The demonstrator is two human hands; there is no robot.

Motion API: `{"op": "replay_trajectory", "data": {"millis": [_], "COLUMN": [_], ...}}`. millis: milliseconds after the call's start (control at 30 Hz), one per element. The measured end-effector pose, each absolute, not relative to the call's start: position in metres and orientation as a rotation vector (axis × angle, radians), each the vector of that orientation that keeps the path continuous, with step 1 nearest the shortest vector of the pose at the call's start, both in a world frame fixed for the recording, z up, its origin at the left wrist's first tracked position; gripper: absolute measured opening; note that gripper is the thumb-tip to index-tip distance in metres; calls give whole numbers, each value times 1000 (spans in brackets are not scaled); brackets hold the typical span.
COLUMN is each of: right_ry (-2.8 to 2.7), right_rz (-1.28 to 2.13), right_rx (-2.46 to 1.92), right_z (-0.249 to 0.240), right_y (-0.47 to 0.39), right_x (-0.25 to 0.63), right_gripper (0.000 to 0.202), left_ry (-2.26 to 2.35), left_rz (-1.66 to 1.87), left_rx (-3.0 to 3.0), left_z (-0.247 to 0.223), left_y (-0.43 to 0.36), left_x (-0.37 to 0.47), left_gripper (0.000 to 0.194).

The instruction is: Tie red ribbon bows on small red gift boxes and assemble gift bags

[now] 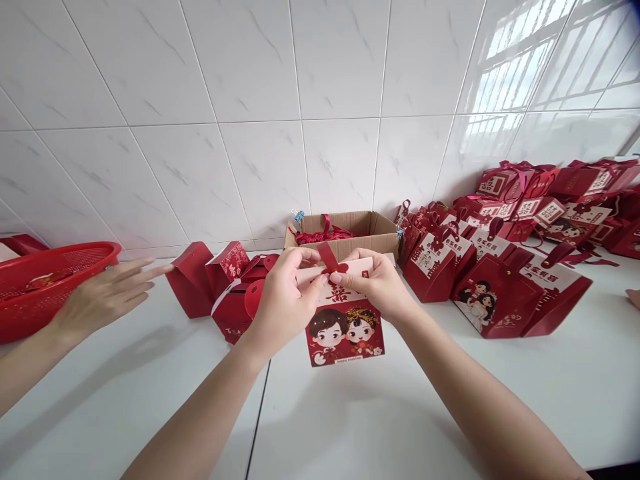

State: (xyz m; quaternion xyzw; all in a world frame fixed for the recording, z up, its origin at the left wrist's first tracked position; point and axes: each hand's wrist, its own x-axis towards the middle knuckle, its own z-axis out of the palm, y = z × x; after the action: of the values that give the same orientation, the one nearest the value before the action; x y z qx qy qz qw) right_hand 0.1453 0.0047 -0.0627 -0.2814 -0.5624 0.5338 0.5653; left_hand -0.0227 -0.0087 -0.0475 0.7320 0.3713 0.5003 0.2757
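Observation:
A red and white gift box (345,333) with two cartoon figures on its front is held up over the white table, in front of me. My left hand (290,287) is closed on its upper left, the thumb pressing near the top edge. On the upper right, my right hand (375,280) grips the same box, its thumb close to the other one. A dark red ribbon strap (327,257) rises from the box top between my fingers. The fingers partly hide the top edge and the strap's fastening.
Another person's hand (107,290) reaches in from the left beside a red plastic basket (100,257). Red boxes (193,280) stand left of centre. Behind my hands is a cardboard box (385,230) holding red ribbons. Several finished-looking gift boxes (490,293) crowd the right, against the tiled wall.

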Motion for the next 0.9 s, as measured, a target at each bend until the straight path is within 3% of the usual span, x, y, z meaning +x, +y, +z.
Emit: {"op": "replay_trajectory", "data": {"millis": [333, 667, 900], "right_ry": [-1358, -1397, -1417], "right_rz": [1195, 1196, 985], "right_rx": [-675, -680, -762], "right_z": [-63, -61, -67], "right_y": [2, -9, -21], "right_x": [140, 136, 125], "right_gripper": [40, 40, 37], "left_ry": [908, 987, 986], "left_rz": [1224, 1430, 1550], "left_rx": [1973, 1936, 2114], "left_z": [-29, -32, -32], "left_y": [-11, -9, -15], "left_x": [-30, -29, -28], "left_gripper": [23, 24, 16]}}
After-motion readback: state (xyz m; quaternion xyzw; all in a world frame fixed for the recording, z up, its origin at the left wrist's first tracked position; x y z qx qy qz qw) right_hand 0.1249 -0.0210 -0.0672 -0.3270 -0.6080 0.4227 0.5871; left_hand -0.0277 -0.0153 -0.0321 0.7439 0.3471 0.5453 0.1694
